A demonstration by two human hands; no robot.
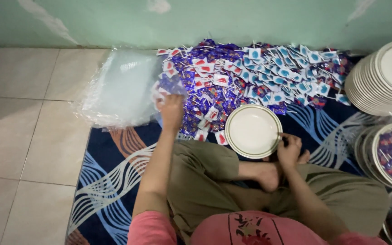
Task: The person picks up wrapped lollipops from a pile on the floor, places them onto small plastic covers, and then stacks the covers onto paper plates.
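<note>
Beyond the seated person's knees, the left hand (171, 111) closes on sweets at the near edge of a wrapped candy heap (250, 75). To its right, the right hand (289, 149) pinches an empty white plate (253, 131) by its rim; so thin a hold could let it tip.

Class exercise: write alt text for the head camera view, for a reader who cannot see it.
Seen from above, a person sitting cross-legged on a patterned rug holds an empty white plate with the right hand, while the left hand reaches into a pile of small wrapped candies beside clear plastic bags. Stacked plates stand at right.
</note>
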